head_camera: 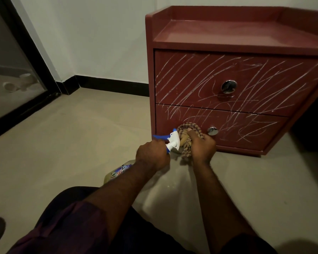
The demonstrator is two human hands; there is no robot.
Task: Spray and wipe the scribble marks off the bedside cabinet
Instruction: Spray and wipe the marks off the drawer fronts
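Head view: bedside cabinet (237, 43), red-brown, raised rim on three sides of top, standing on beige floor (72, 143) against white wall (99, 43); right side cut off by picture edge. Wide stretch of floor running left from cabinet to black skirting (110, 85) and dark-framed glass door (11, 85). White scribble marks (191, 70) slanting across both drawer fronts, dense on upper drawer (283, 79) around upper knob (228, 86), thinner on lower drawer (246, 132). Left hand (152, 154) curled round neck of spray bottle (173, 142); long axis tilted, yellowish labelled body low and left under forearm, white-and-blue head high and right, nozzle toward cloth and lower drawer. Right hand (203, 147) just right of bottle head, fingers closed on bunched checked cloth (188, 132); cloth held low before lower drawer front, just left of lower knob (212, 130), one end hanging below fist; contact with drawer front not discernible. Hands near each other, cloth between them. Purple sleeve (72, 222) at bottom left.
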